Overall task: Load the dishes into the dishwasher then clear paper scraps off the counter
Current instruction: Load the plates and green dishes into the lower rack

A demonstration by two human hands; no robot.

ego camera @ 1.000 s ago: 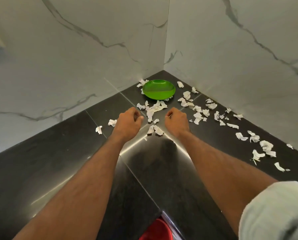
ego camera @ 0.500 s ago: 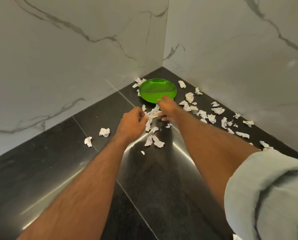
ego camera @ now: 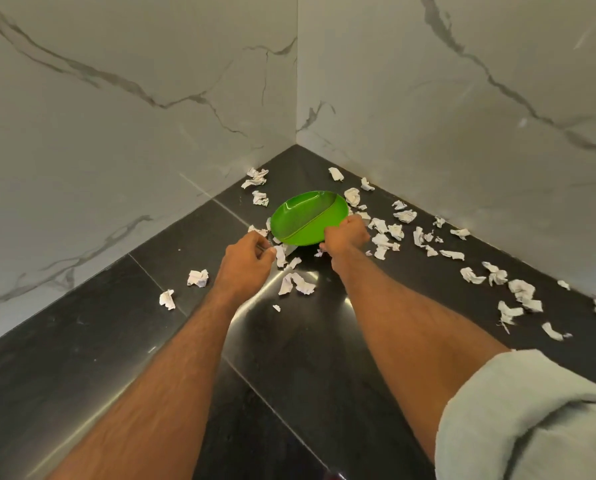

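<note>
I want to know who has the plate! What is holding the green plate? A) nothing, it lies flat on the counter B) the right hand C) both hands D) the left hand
B: the right hand grips the near edge of the green plate and tilts it up, while the left hand is beside it among the paper scraps.

walls: two white marble slabs (ego camera: 123, 109) with grey veins, meeting in a corner | surface (ego camera: 82, 341): glossy black stone, thin seams crossing it, running into the corner | light: bright glare streaks (ego camera: 300, 275) reflected on the black stone near its middle
</note>
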